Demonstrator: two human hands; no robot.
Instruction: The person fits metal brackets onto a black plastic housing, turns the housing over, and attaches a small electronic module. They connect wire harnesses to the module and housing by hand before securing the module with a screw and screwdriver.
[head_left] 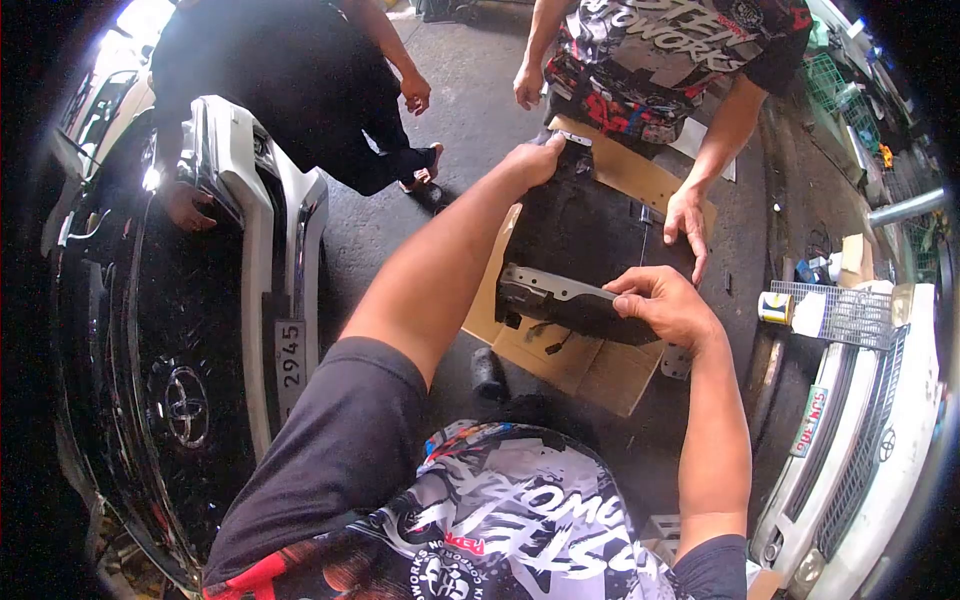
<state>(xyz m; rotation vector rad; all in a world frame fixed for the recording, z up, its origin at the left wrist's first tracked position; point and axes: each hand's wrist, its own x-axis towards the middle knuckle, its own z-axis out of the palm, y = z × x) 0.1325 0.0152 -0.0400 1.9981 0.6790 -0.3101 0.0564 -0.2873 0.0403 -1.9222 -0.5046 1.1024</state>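
Observation:
A large, dark, flat panel (585, 222) is in front of me above cardboard, with a perforated metal bracket (560, 285) along its near edge. My right hand (665, 305) is closed on the right part of this bracket, thumb on top. My left hand (540, 163) reaches to the far left corner, its fingers closed at the end of another metal bracket (576, 139). A short cable with a black connector (553, 348) hangs below the near edge. Just beyond my right hand, a co-worker's hand (686, 222) extends its fingers over the panel's right side.
Flattened cardboard (600, 375) lies underneath. A black cylindrical object (488, 374) is on the floor nearby. A car front (200, 400) stands at left; a white bumper (850, 420) and a wire rack (845, 313) are at right. Another person (270, 90) stands at upper left.

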